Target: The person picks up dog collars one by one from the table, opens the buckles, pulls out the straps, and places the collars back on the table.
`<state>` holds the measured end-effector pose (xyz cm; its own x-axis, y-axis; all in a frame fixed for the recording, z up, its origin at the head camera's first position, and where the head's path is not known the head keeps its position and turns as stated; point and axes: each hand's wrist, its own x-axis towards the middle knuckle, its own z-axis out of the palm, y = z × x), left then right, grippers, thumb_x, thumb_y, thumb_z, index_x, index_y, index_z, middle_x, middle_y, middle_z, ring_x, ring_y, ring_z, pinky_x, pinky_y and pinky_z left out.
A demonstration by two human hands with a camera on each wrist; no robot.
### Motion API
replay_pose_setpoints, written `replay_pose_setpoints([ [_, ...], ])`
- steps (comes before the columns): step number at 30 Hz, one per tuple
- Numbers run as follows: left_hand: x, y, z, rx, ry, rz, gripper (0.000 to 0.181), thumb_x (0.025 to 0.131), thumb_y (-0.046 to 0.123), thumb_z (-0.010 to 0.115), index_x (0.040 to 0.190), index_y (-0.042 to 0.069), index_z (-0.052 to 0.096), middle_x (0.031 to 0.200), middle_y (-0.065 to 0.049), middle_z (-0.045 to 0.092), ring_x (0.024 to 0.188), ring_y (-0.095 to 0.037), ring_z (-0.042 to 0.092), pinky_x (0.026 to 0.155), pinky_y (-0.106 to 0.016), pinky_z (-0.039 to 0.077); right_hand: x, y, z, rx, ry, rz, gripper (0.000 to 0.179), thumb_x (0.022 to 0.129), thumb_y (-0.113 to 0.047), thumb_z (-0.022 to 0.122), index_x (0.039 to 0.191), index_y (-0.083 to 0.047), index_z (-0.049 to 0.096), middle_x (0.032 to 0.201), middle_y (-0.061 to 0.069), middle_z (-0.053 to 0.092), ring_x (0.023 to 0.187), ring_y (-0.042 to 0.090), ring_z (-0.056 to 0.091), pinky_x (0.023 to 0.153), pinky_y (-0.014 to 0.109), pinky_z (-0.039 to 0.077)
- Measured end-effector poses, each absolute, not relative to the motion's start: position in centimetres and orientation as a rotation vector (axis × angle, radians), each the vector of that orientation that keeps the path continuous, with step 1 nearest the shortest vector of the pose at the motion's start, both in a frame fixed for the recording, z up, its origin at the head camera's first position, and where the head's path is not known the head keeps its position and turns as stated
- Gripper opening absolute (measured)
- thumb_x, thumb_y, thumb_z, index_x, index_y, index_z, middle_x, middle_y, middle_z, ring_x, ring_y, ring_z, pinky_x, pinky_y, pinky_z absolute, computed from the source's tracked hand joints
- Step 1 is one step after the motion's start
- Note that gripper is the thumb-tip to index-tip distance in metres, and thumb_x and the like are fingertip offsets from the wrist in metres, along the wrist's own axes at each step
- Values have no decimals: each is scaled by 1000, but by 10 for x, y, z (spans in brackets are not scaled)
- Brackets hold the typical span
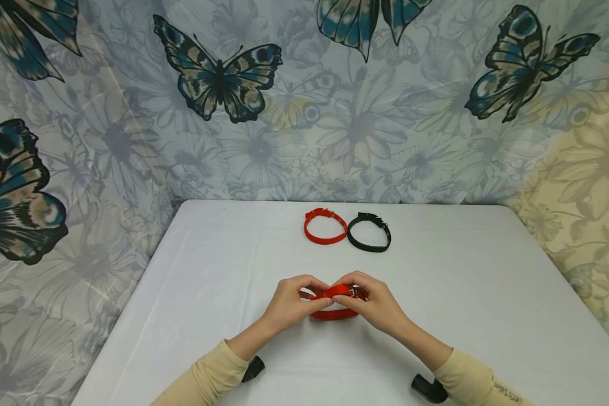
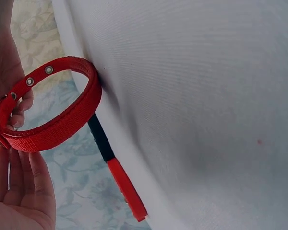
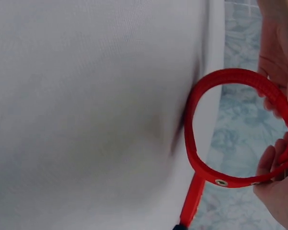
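Observation:
A red collar (image 1: 335,316) with a woven band is buckled into a loop near the middle of the white table. My left hand (image 1: 289,301) pinches its left upper part between thumb and fingers. On the other side, my right hand (image 1: 378,301) pinches the band next to the metal buckle (image 1: 354,291). Metal-ringed holes show along the strap (image 2: 49,70) in the left wrist view. Both wrist views show the loop round and held up on edge, its lower side at or close to the tabletop. The fingers partly cover the buckle.
Behind the hands lie a second red collar (image 1: 325,241) and a black collar (image 1: 367,247), both closed into loops, side by side. The white-covered table (image 1: 223,254) ends at a cloth backdrop (image 1: 294,146) printed with butterflies and flowers.

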<state>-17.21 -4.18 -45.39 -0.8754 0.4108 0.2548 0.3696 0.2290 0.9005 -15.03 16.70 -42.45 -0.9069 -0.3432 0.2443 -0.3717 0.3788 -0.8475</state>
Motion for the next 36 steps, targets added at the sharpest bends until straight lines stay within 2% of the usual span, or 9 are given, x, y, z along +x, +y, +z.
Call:
replay_pose_setpoints([
  [9, -172, -41, -454, 742, 2414, 1786, 18, 83, 21, 79, 100, 16, 74, 93, 9, 71, 88, -10, 66, 78, -34, 56, -156, 173, -444, 590, -2563, 1787, 16, 89, -16, 73, 105, -17, 70, 104, -2, 66, 91, 18, 60, 74, 26, 52],
  [17, -170, -41, -454, 669, 2390, 1811, 19, 84, 20, 78, 101, 12, 74, 96, 6, 72, 90, -11, 66, 79, -29, 56, -161, 175, -443, 457, -2533, 2013, 24, 90, -23, 72, 109, -8, 68, 114, 18, 65, 104, 23, 61, 90, 29, 51],
  [23, -169, -40, -451, 687, 2408, 1784, 17, 86, 22, 77, 101, 16, 74, 95, 8, 71, 88, -9, 66, 76, -28, 56, -162, 176, -438, 448, -2576, 1891, 21, 90, -22, 72, 106, -8, 68, 103, 6, 68, 95, 21, 65, 90, 32, 51],
  [27, -171, -39, -452, 680, 2405, 1786, 16, 86, 21, 76, 102, 17, 75, 94, 9, 71, 87, -9, 65, 74, -28, 56, -163, 176, -434, 438, -2590, 1750, 18, 90, -25, 72, 103, -12, 70, 92, -1, 69, 88, 20, 64, 79, 33, 53],
  [31, -174, -37, -452, 674, 2395, 1782, 14, 87, 18, 74, 101, 18, 75, 92, 9, 70, 85, -9, 64, 72, -28, 56, -168, 178, -429, 372, -2610, 1723, 17, 92, -28, 69, 101, -13, 71, 85, 1, 69, 78, 21, 63, 66, 34, 54],
  [36, -178, -35, -452, 671, 2430, 1748, 12, 87, 16, 73, 99, 16, 76, 90, 10, 70, 83, -8, 64, 71, -27, 56, -177, 185, -427, 439, -2658, 1641, 20, 95, -29, 65, 104, -12, 71, 83, 1, 69, 74, 18, 63, 68, 38, 56],
])
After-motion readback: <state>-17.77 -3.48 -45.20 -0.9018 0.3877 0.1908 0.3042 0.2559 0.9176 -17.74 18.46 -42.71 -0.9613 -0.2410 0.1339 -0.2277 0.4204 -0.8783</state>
